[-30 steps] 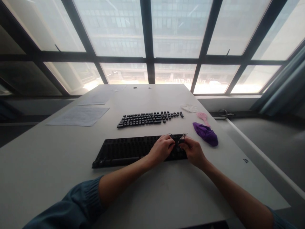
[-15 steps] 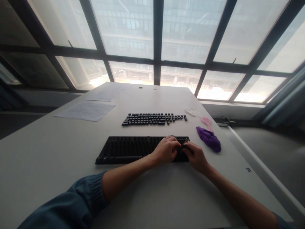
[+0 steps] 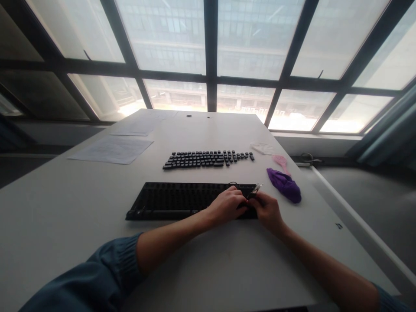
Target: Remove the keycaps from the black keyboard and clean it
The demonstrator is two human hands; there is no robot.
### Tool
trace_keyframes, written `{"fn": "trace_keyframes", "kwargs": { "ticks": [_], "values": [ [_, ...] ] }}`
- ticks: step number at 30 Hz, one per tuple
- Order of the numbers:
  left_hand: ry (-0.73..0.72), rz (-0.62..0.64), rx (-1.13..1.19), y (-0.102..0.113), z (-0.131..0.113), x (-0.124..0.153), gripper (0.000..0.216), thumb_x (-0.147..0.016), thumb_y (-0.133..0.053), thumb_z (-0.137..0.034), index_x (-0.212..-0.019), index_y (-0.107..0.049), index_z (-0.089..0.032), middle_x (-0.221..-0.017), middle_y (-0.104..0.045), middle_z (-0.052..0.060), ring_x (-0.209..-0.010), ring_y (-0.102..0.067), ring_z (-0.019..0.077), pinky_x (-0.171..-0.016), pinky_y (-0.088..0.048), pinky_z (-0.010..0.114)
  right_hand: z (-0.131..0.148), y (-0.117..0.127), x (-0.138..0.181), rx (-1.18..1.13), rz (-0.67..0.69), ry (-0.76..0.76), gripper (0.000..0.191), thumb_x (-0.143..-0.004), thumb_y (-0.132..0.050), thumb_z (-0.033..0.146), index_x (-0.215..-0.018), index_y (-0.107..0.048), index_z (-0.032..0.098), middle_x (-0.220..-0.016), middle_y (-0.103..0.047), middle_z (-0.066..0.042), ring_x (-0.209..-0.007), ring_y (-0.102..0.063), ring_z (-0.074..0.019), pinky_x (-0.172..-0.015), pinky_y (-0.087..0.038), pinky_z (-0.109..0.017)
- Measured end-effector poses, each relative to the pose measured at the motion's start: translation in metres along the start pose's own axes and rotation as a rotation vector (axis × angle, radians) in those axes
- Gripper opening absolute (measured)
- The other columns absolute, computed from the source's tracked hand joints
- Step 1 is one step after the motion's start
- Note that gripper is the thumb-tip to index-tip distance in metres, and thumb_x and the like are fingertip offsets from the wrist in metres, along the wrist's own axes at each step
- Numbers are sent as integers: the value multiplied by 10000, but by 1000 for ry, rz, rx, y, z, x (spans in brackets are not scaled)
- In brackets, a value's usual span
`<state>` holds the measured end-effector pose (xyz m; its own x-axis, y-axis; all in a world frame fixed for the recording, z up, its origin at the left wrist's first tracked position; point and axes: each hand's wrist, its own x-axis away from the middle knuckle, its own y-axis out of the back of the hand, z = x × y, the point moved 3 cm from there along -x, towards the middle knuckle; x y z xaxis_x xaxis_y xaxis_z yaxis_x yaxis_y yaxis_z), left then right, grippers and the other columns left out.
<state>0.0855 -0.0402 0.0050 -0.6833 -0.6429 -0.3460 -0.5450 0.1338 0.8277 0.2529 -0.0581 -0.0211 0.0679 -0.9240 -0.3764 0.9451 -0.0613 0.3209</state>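
Observation:
A black keyboard base with its keycaps off lies across the white table. Behind it, the removed black keycaps are laid out in neat rows. My left hand rests curled on the keyboard's right end, fingers closed against it. My right hand is pinched on a small metal tool, a keycap puller by its look, held at the keyboard's right corner. The two hands almost touch.
A purple cloth lies right of the keyboard, with a pink brush and a pale scrap behind it. Paper sheets sit at the far left. Scissors lie on the ledge by the large windows.
The hands stay at the keyboard's right end. The metal tool dipped down into the keyboard half a second ago and now sticks up again at the corner. The view shifted slightly.

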Motion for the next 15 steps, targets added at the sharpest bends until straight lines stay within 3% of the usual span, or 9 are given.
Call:
{"fn": "trace_keyframes", "kwargs": {
  "ticks": [5, 10, 15],
  "values": [
    [10, -50, 29, -1, 0, 1, 90, -832, -674, -217, -912, -688, -180, -907, -652, 56, -958, -560, 213, -872, -485, 318, -1, 1, 0, -71, -41, -27, 135, -874, -622, 291, -836, -685, 178, -737, -694, -31, -659, -641, -195, -615, -501, -288],
    [9, -113, 58, 3, -1, 2, 121, -815, -684, -208, -931, -675, -175, -910, -643, 59, -948, -560, 208, -870, -493, 318, 5, 1, 1, 8, -46, 86, 127, -892, -616, 294, -855, -682, 192, -817, -696, -43, -743, -645, -203, -708, -512, -316],
    [-52, -157, 107, 8, -6, 2, 129, -833, -660, -186, -962, -656, -184, -939, -652, 59, -947, -572, 197, -868, -495, 318, 13, 4, 2, 8, -93, 54, 134, -899, -605, 304, -849, -658, 191, -741, -671, -32, -677, -631, -193, -641, -509, -302]
  ]
}}
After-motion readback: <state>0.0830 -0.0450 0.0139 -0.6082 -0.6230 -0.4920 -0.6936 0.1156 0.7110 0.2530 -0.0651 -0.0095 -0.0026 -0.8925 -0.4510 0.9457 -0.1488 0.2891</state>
